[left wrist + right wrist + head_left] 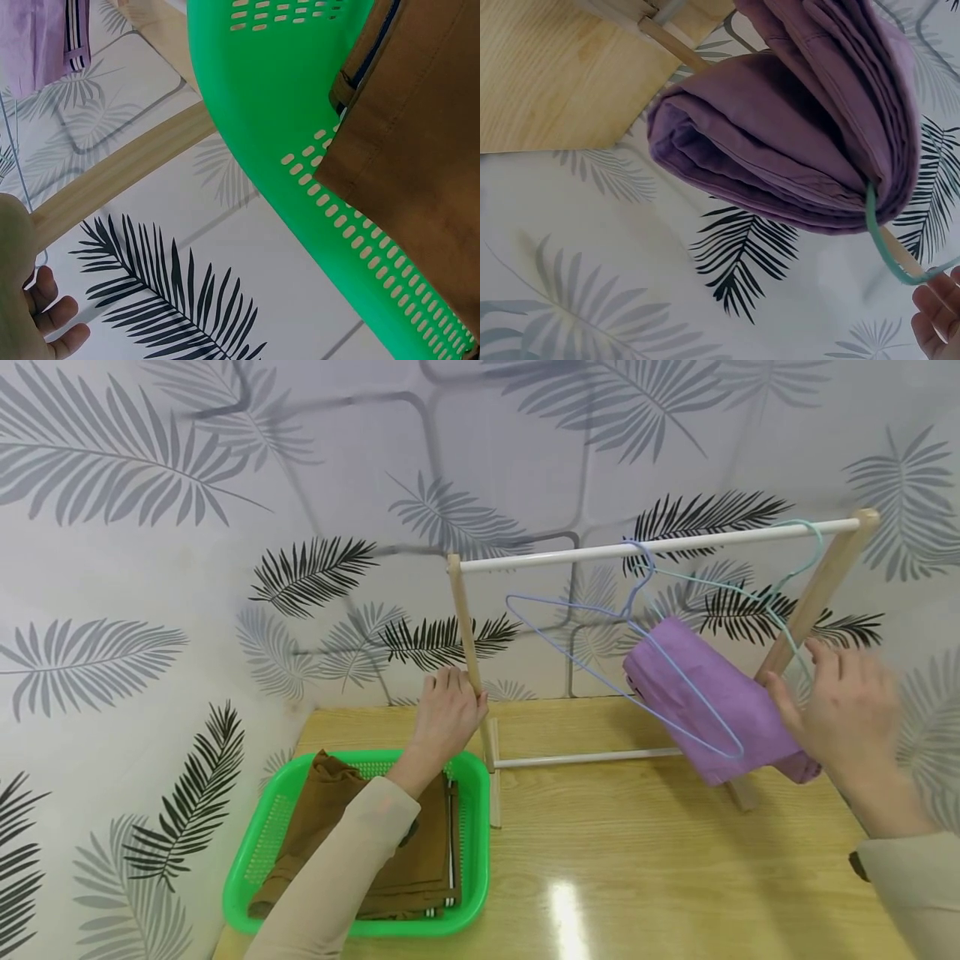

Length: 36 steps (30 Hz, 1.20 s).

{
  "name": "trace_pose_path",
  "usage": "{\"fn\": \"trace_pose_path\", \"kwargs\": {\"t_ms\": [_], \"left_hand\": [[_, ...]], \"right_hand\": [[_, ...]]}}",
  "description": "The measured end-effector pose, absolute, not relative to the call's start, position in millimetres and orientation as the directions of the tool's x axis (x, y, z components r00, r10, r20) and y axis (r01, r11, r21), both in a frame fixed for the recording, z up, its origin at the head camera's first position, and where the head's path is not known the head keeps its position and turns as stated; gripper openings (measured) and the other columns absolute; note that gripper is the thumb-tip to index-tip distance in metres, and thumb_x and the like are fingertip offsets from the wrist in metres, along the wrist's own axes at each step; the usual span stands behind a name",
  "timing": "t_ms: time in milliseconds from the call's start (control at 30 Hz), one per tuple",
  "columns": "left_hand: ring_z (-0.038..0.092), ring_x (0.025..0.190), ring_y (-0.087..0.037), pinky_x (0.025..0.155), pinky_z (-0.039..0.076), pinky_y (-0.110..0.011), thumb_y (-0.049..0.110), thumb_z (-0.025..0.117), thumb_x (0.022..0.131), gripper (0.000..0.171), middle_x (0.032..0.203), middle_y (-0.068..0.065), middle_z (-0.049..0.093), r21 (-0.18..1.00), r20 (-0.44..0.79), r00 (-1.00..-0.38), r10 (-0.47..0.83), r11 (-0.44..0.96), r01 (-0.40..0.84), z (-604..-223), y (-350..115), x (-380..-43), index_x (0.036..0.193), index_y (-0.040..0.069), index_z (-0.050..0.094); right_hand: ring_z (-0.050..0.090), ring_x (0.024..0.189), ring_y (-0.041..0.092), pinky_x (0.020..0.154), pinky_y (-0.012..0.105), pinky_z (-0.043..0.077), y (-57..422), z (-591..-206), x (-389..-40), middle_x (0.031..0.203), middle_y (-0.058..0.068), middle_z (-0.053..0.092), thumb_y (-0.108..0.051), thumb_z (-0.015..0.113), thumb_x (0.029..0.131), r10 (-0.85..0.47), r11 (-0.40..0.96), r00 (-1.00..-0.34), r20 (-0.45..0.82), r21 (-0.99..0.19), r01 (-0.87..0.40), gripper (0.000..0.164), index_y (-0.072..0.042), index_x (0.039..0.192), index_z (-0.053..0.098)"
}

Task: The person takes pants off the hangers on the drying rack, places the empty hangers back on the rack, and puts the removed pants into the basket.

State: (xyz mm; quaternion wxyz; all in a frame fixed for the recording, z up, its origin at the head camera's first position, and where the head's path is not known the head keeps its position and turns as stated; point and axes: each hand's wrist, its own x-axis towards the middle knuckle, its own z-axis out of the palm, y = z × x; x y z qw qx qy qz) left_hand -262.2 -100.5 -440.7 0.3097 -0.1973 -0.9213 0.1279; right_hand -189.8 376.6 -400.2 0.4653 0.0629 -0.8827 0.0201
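Note:
My left hand [447, 714] grips the left wooden post [467, 635] of a small clothes rack. Its fingertips show beside the post in the left wrist view. At the rack's right side my blurred right hand [851, 710] has its thumb and fingers spread around the end of a mint green hanger [874, 225]. That hanger hooks over the white top rod [555, 558] and carries folded purple trousers [705, 693]. A bare blue hanger [628, 612] hangs on the same rod, in front of the trousers.
A green plastic basket [480, 877] stands on the wooden table [637, 860], left of the rack. Folded brown clothes [420, 127] lie in it under my left forearm. The rack has a low white crossbar [577, 759]. Behind is a leaf-patterned wall [322, 485].

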Motion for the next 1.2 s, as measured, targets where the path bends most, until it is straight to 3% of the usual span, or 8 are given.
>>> {"fn": "trace_pose_path", "kwargs": {"t_ms": [233,533,767,1000,1200], "left_hand": [[0.058,0.090,-0.025,0.077,0.050,-0.037,0.041,0.052,0.110,0.043,0.093,-0.008,0.067,-0.354,0.516,-0.735,0.440,0.891,0.285,-441.6,-100.6,-262.4,0.100,0.003,0.070],[0.058,0.089,-0.025,0.077,0.049,-0.036,0.042,0.054,0.109,0.042,0.093,-0.008,0.066,-0.354,0.517,-0.737,0.436,0.892,0.280,-441.5,-100.9,-262.4,0.099,0.004,0.069],[0.059,0.091,-0.026,0.077,0.050,-0.037,0.042,0.054,0.109,0.043,0.094,-0.009,0.068,-0.354,0.516,-0.739,0.434,0.893,0.277,-441.5,-101.1,-262.5,0.098,0.003,0.070],[0.058,0.090,-0.025,0.076,0.049,-0.036,0.041,0.053,0.109,0.043,0.093,-0.008,0.067,-0.350,0.522,-0.735,0.433,0.895,0.278,-442.1,-100.9,-262.9,0.099,0.003,0.070],[0.058,0.091,-0.026,0.077,0.049,-0.037,0.041,0.054,0.109,0.042,0.094,-0.009,0.067,-0.355,0.524,-0.732,0.436,0.893,0.277,-441.7,-100.6,-262.5,0.099,0.004,0.069]], "right_hand": [[0.061,0.091,0.057,0.067,0.066,0.047,379.0,-413.1,-196.9,0.106,0.037,0.066,-0.071,0.035,0.102,-0.031,0.992,-0.537,0.843,-0.041,-0.122,0.089,0.009,0.128,0.062],[0.060,0.085,0.057,0.062,0.064,0.048,383.6,-422.3,-200.5,0.102,0.036,0.063,-0.067,0.036,0.105,-0.037,0.988,-0.555,0.831,-0.052,-0.144,0.086,0.013,0.123,0.060],[0.061,0.084,0.058,0.058,0.066,0.047,386.6,-428.4,-203.0,0.101,0.037,0.064,-0.049,0.047,0.105,-0.031,0.980,-0.527,0.849,-0.077,-0.181,0.067,0.014,0.121,0.061],[0.062,0.079,0.057,0.057,0.063,0.048,391.0,-429.6,-202.2,0.093,0.037,0.065,-0.033,0.049,0.106,-0.065,0.983,-0.527,0.847,-0.036,-0.179,0.051,0.017,0.111,0.061],[0.059,0.071,0.056,0.054,0.062,0.044,391.5,-433.2,-203.6,0.085,0.036,0.063,-0.025,0.054,0.106,-0.049,0.976,-0.466,0.884,-0.056,-0.209,0.043,0.018,0.104,0.063]]}}
